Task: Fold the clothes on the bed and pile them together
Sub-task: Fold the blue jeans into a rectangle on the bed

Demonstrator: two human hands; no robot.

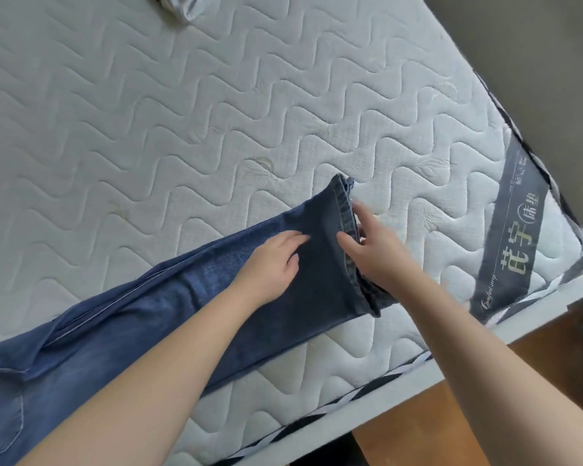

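While left hand (270, 260) presses jeans (169, 297) flat-fingered, right hand (374, 250) fingers pinch the hem.

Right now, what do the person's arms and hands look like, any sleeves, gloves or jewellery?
Both forearms are bare as far as the view shows, no sleeves visible. The left hand and right hand wear no gloves, and no rings, watch or bracelet show.
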